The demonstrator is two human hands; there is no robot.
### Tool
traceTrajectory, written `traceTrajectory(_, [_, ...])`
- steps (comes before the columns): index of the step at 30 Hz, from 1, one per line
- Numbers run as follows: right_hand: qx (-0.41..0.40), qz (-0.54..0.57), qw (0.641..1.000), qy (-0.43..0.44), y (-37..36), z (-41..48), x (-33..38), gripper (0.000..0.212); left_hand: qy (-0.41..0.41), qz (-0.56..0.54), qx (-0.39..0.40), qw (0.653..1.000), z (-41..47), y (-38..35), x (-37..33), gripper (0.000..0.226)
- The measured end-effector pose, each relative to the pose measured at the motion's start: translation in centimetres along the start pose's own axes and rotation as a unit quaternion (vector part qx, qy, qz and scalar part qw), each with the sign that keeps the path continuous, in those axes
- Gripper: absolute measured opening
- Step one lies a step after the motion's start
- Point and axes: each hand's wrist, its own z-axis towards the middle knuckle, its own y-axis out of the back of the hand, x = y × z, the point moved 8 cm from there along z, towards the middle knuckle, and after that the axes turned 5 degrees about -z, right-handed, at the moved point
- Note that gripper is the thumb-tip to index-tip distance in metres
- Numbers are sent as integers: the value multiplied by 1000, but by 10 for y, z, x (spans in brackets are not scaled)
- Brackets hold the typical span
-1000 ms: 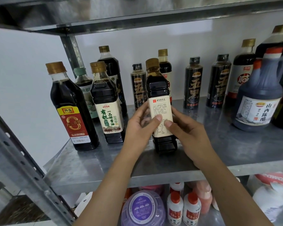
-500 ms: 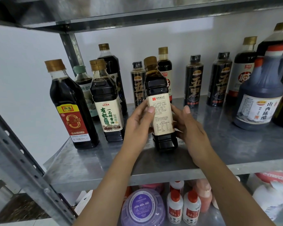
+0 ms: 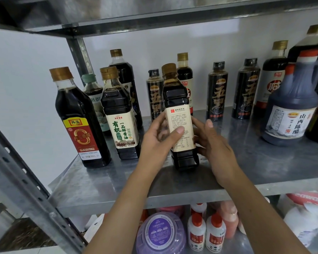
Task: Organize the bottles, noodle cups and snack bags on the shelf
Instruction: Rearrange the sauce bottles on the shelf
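A dark soy sauce bottle [image 3: 180, 114] with a gold cap and a cream back label stands on the steel shelf [image 3: 117, 184], slightly tilted. My left hand [image 3: 158, 142] grips its left side, thumb across the label. My right hand [image 3: 211, 143] cups its right side with fingers behind the bottle. Left of it stand a matching soy bottle [image 3: 119, 114] with its front label showing and a red-labelled vinegar bottle [image 3: 79, 118].
More dark bottles line the back wall, with a large blue-tinted vinegar jug [image 3: 292, 107] at the right. A slanted steel upright [image 3: 26, 184] frames the left. Below are a purple tub [image 3: 161, 233], small white bottles [image 3: 206, 231] and a snack bag [image 3: 308, 213].
The bottle has turned a little and leans more to the left between my hands. My right fingers have slid from the label's front round to its right side.
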Motion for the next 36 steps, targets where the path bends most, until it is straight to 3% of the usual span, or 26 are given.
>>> traceTrajectory(2, [3, 4, 1000, 10, 1, 0, 1, 28, 3, 8, -2, 1000, 1, 1, 2, 79])
traceTrajectory(8, [-11, -30, 998, 49, 3, -3, 2, 64, -7, -9, 3, 1000, 0, 0, -1, 69])
traceTrajectory(13, [-75, -104, 989, 77, 14, -4, 8, 70, -19, 5, 0, 1000, -1, 3, -2, 46])
traceTrajectory(16, [-74, -146, 984, 67, 16, -2, 5, 74, -10, 10, 15, 1000, 2, 3, 5, 38])
traceTrajectory(18, [-62, -143, 986, 50, 15, 0, 1, 73, -6, 4, 31, 1000, 1, 0, 4, 39])
traceTrajectory(22, [-54, -113, 990, 61, 14, 0, 3, 62, 19, -35, 31, 999, 2, -6, 3, 62])
traceTrajectory(27, [-39, -45, 996, 69, 14, 0, 3, 58, 18, -66, 15, 998, 4, 1, 2, 53])
traceTrajectory(32, [-9, -22, 999, 34, 9, 3, -6, 52, 2, -83, 5, 997, 6, 1, 0, 83])
traceTrajectory(36, [-26, -20, 999, 33, 12, 5, -8, 49, 10, -43, 7, 999, 8, 3, 7, 60])
